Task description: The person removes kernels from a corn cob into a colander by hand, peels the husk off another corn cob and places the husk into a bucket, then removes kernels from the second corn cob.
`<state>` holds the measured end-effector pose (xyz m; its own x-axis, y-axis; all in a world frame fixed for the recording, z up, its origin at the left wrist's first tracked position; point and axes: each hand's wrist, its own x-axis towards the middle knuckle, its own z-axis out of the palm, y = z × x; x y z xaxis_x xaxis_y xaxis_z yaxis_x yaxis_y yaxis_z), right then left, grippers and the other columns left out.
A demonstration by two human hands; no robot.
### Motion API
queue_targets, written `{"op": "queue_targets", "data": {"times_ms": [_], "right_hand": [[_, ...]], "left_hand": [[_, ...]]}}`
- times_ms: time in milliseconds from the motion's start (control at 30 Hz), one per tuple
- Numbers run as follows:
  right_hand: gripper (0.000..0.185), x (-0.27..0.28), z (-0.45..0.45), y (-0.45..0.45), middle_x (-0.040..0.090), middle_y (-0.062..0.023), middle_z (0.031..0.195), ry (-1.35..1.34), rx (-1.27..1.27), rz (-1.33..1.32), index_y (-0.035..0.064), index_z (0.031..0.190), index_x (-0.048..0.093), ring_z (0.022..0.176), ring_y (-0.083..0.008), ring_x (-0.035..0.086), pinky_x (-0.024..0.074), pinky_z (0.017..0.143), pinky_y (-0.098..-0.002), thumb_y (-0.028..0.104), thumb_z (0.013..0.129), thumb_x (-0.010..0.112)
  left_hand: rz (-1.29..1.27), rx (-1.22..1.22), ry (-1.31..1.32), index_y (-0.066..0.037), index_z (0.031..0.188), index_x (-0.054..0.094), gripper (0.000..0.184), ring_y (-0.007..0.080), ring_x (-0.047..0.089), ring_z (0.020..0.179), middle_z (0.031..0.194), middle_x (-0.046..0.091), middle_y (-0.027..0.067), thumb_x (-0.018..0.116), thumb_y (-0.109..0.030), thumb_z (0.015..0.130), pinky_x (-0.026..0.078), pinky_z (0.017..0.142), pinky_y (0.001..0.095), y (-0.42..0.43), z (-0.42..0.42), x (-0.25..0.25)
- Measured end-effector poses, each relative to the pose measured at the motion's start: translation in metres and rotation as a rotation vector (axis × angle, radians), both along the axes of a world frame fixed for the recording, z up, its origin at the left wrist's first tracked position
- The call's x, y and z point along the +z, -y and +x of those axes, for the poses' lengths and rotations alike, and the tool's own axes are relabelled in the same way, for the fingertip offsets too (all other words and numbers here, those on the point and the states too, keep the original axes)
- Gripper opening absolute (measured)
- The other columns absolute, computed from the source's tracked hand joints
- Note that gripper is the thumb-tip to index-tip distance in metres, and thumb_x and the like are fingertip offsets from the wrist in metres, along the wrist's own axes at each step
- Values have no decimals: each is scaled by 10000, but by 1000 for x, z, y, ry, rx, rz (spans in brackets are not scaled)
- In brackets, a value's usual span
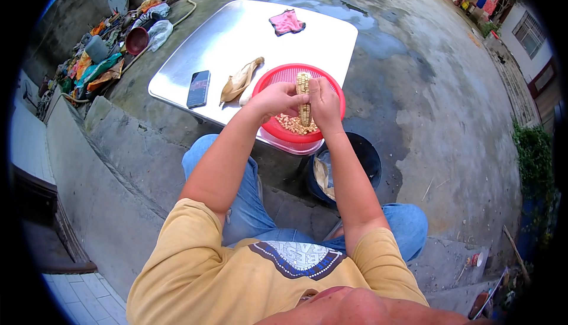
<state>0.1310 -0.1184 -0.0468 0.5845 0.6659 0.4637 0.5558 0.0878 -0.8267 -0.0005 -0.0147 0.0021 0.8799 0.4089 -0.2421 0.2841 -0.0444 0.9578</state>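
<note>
An ear of corn [304, 112] stands lengthwise between my hands, over a red plastic basket [337, 97]. My left hand [280, 98] is closed on the ear from its left side, and my right hand [325, 105] grips it from the right. Parts of the ear look stripped of kernels. Loose kernels [290, 125] lie in the bottom of the basket below my hands. Left of the basket, a dry corn husk [239, 81] rests on the metal table, with a pale piece partly hidden by my left wrist.
The shiny metal table [236, 23] bears a phone [199, 89] and a pink cloth [287, 22]. A dark bucket [367, 159] with husks in it stands on the ground beside my right forearm. Piled clutter [97, 50] lies at the far left.
</note>
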Motion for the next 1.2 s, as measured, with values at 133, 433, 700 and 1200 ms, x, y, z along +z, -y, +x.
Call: {"op": "queue_targets", "data": {"times_ms": [133, 433, 700, 1200], "right_hand": [[329, 2, -1, 0, 651, -238, 840, 15, -20, 7, 38, 953, 614, 808, -460, 640, 470, 699, -543, 325, 1050, 485], [346, -4, 2, -3, 636, -240, 819, 55, -73, 33, 31, 920, 601, 787, -464, 632, 473, 690, -546, 325, 1054, 475], [343, -2, 5, -2, 627, -246, 805, 63, -55, -4, 21, 903, 600, 766, -462, 624, 471, 675, -540, 316, 1043, 497], [348, -3, 2, -2, 637, -255, 833, 100, -61, -52, 32, 914, 595, 817, -480, 627, 463, 702, -568, 339, 1036, 485]], "left_hand": [[83, -17, -53, 6, 1244, 653, 345, 157, 674, 949, 1102, 696, 91, 679, -228, 993, 582, 817, 301, 0, 1, -2], [67, -20, -37, 6, 1257, 653, 331, 156, 669, 953, 1095, 703, 90, 674, -193, 993, 574, 823, 304, 1, 1, -4], [216, -60, -70, -12, 1278, 651, 346, 158, 658, 958, 1092, 710, 91, 704, -139, 960, 563, 842, 314, 2, 2, -6], [621, -85, -207, -5, 1262, 650, 386, 198, 684, 975, 1076, 734, 131, 742, -154, 918, 549, 861, 348, 1, 5, -3]]}}
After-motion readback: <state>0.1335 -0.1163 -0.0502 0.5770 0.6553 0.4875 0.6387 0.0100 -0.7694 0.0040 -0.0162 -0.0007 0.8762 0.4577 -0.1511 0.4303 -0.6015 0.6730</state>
